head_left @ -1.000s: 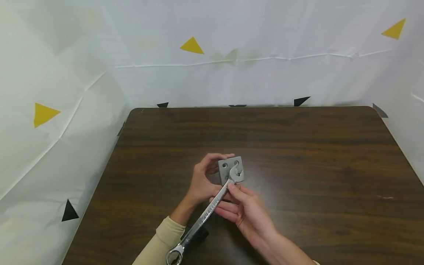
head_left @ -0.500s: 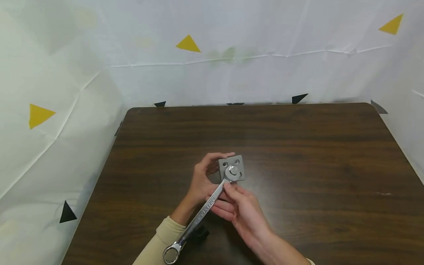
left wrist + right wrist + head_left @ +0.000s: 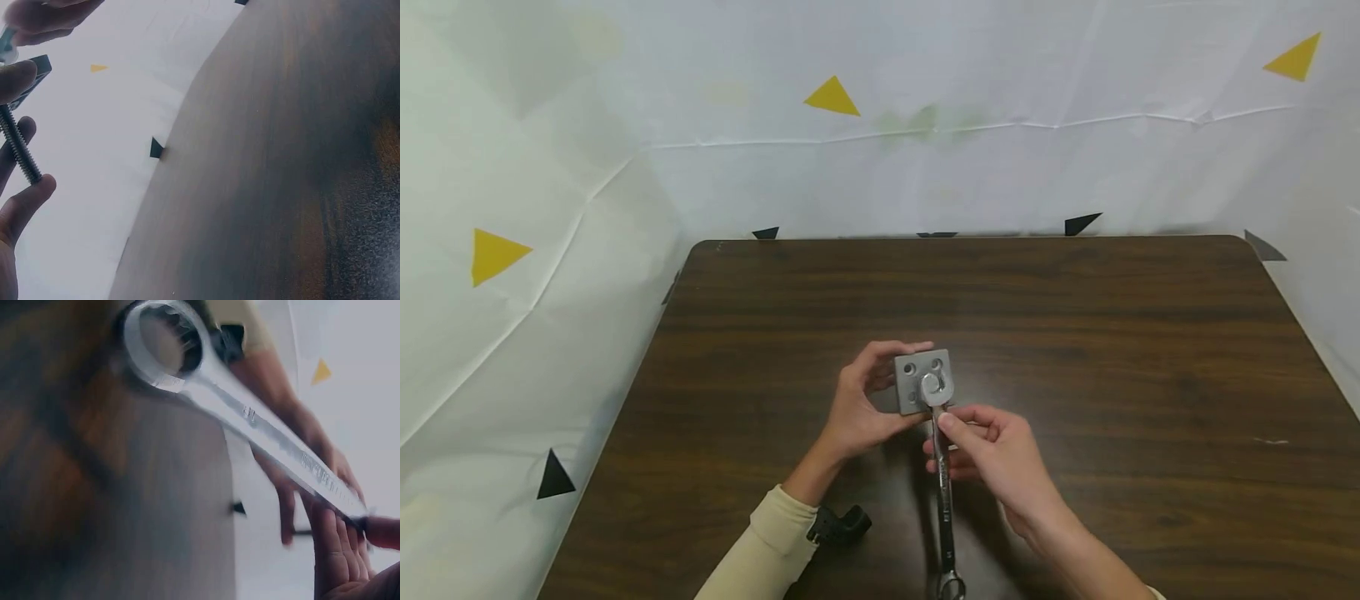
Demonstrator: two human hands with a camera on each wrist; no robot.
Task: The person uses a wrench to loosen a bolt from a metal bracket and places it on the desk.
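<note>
White sheeting (image 3: 970, 167) marked with yellow and black triangles walls in a dark wooden table (image 3: 1075, 333) on three sides. Above the table's near middle, the left hand (image 3: 857, 408) grips a small grey square block (image 3: 917, 379) by its edges, thumb on the near edge and fingers curled over the far one, so its holed face looks up toward the head camera. In the left wrist view a threaded bolt (image 3: 19, 147) sticks out of the block's back between the fingers. The right hand (image 3: 1000, 458) pinches the shaft of a steel wrench (image 3: 942, 467) just below its head. The wrench's long axis runs from the block toward the person, open end set on the bolt head at the block's face, ring end (image 3: 164, 345) nearest the body.
</note>
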